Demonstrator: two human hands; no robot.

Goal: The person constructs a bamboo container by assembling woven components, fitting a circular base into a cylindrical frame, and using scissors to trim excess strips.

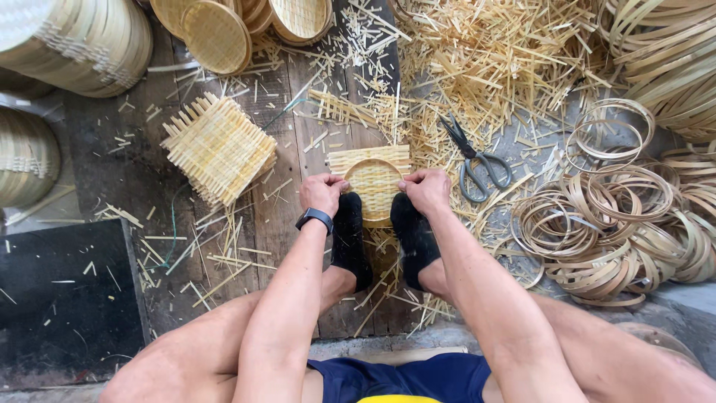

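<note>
A small round bamboo frame with a square woven mat pressed over it [373, 175] lies on the wooden floor between my two black-socked feet. My left hand [323, 192], with a black watch on the wrist, grips the frame's left edge. At the right edge my right hand [426, 188] pinches the rim and mat. Both feet press against the near side of the frame.
A stack of square woven bamboo mats [218, 147] lies to the left. Grey-handled scissors [473, 158] rest just right of the frame. Coiled bamboo rings [604, 224] pile up at the right, loose bamboo offcuts [492, 60] behind, finished round lids [216, 33] and stacked hoops [82, 41] at the back left.
</note>
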